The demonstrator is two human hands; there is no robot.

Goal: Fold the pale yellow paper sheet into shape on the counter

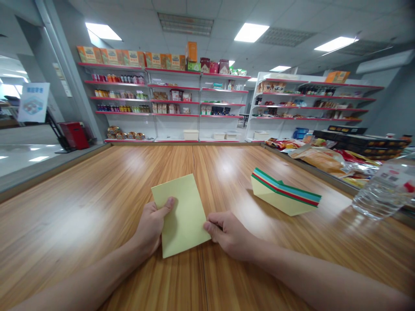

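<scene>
A pale yellow sheet of paper point(184, 216) is held tilted above the wooden table, between my two hands. My left hand point(156, 222) grips its left edge, thumb on the front face and the other fingers hidden behind. At the lower right corner, my right hand point(227, 233) pinches the paper between thumb and curled fingers. Whether the paper is one layer or folded, I cannot tell. To the right stands a folded paper boat point(282, 194), pale yellow with green, blue, white and red stripes along its upper edge. Neither hand touches the boat.
The wooden table point(106, 185) spreads in front of me. A clear plastic bottle point(376, 194) stands at the right, beside packaged snacks point(320, 157) and dark boxes point(353, 142). Stocked shelves point(171, 88) line the back. A sign point(33, 103) and a red box point(74, 134) stand at left.
</scene>
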